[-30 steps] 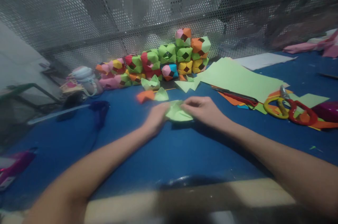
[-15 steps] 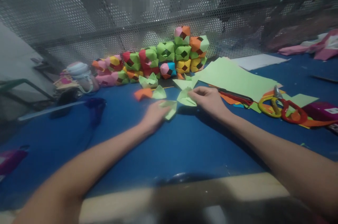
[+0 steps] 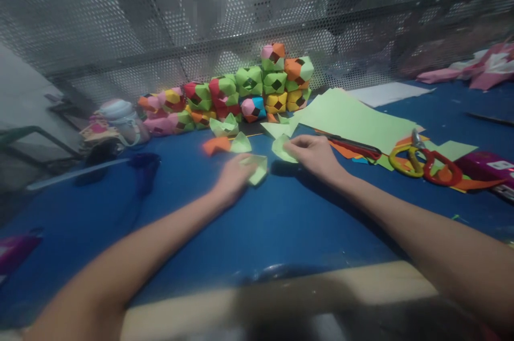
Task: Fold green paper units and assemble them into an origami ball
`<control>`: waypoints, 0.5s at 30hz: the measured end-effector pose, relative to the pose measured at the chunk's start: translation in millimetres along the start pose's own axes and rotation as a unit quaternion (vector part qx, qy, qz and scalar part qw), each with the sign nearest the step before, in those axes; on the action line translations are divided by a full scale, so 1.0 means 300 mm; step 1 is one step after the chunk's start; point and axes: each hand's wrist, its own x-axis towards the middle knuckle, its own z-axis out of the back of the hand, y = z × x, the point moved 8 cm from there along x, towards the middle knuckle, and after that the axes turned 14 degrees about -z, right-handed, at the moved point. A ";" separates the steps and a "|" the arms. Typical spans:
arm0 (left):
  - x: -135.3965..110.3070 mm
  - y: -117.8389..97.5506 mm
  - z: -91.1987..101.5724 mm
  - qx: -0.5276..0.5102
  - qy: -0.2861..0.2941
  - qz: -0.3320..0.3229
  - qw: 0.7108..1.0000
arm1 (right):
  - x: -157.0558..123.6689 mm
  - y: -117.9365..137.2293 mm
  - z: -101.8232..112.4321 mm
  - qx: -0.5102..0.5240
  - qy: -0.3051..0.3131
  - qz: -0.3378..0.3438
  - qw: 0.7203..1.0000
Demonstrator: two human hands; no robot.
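My left hand (image 3: 235, 176) is closed on a folded light-green paper piece (image 3: 259, 171), held low over the blue table. A second folded light-green paper piece (image 3: 282, 150) is pinched between the thumb and fingers of my right hand (image 3: 313, 154). A small gap separates the two pieces. Just beyond my left hand lie an orange folded paper piece (image 3: 216, 145) and a light-green one (image 3: 241, 143). Two more light-green folded pieces, one cup-like (image 3: 225, 126) and one flatter (image 3: 279, 128), rest farther back.
Stacked paper cubes (image 3: 249, 81) in several colours line the back, before a perforated metal panel (image 3: 241, 14). To the right are light-green sheets (image 3: 357, 116), scissors (image 3: 441, 168) with yellow and red handles, paper scraps and a purple box (image 3: 488, 164). A bottle (image 3: 120, 116) stands left.
My right hand's paper piece has tilted and turned slightly, and the gap between the two pieces has widened a little. The whole view has shifted slightly.
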 end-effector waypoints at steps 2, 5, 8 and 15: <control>0.000 -0.005 -0.005 -0.006 0.004 0.000 1.000 | -0.002 -0.001 0.000 -0.003 -0.001 -0.004 1.000; 0.001 -0.011 -0.013 -0.020 0.016 -0.004 1.000 | -0.003 -0.007 -0.002 -0.011 -0.002 -0.019 1.000; -0.001 -0.009 -0.018 -0.038 0.024 -0.005 0.999 | 0.001 -0.017 -0.003 -0.013 -0.004 -0.031 0.999; -0.003 0.006 -0.021 -0.053 0.019 0.003 0.998 | 0.004 -0.018 -0.001 -0.003 -0.001 -0.018 1.000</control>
